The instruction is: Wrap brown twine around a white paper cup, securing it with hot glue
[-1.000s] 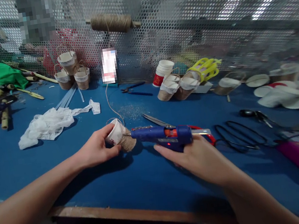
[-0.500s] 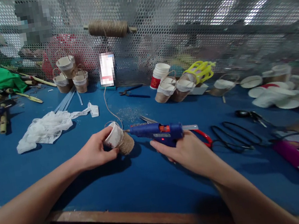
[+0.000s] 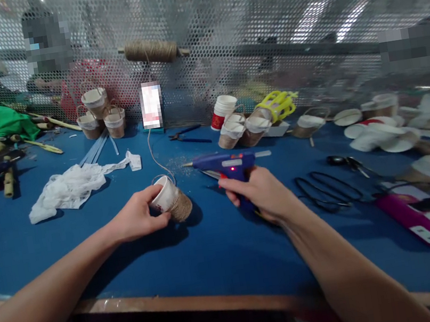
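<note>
In the head view, my left hand (image 3: 138, 215) grasped the tilted paper cup (image 3: 163, 197) near its rim, left of the frame's centre, its twine wrapping (image 3: 181, 207) facing right. Right of centre, my right hand (image 3: 262, 191) was clenched round the handle of the glue gun (image 3: 223, 164), whose nozzle (image 3: 187, 164), at the cup's side 0.5 s earlier, had lifted up and away; I judged that this left the wrapping clear of the tip.

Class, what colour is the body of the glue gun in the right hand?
Dark blue. The glue gun shows best in the head view.
</note>
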A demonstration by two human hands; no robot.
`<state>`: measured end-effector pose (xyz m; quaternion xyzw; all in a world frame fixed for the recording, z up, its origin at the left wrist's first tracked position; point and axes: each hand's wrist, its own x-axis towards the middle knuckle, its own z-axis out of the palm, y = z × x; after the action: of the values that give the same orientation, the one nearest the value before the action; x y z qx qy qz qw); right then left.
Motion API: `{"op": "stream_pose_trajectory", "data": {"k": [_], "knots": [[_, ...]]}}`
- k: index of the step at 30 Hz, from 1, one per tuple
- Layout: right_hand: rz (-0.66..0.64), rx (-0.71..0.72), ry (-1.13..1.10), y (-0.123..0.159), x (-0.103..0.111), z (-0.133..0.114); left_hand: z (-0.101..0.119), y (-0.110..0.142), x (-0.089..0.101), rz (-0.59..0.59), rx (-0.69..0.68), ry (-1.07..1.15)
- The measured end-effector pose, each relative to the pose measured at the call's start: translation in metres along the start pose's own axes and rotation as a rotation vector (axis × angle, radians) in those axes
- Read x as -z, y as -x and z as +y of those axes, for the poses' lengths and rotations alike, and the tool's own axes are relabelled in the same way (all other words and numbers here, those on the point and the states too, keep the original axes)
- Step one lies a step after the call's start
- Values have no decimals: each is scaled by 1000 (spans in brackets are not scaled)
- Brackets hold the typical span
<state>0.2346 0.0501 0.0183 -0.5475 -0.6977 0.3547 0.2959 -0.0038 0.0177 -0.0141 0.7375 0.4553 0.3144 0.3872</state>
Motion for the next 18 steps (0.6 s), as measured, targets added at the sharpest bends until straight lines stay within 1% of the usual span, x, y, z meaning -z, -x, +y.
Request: {"op": "stream_pose_trajectory", "data": {"k": [1, 2, 3, 4, 8, 12, 15, 17, 18], "knots": [[77, -22, 38, -7, 4, 3, 0, 0, 1, 0, -2, 6], [159, -52, 136, -14, 7, 5, 0, 0, 1, 0, -5, 15], [221, -94, 252, -22, 11, 7, 1, 0, 2, -1, -9, 26], [248, -126, 321, -30, 15, 8, 2, 0, 2, 1, -12, 34], [220, -223, 469, -64, 23, 18, 7, 0, 3, 14, -34, 18], [198, -293, 537, -85, 20, 31, 8, 2, 4, 42, -100, -94], [219, -292, 544, -82, 12, 28, 7, 3, 4, 53, -169, -213], [215, -226, 517, -71, 5, 16, 7, 4, 4, 36, -223, -267], [187, -173, 490, -64, 0, 8, 8, 4, 3, 23, -243, -281]]}}
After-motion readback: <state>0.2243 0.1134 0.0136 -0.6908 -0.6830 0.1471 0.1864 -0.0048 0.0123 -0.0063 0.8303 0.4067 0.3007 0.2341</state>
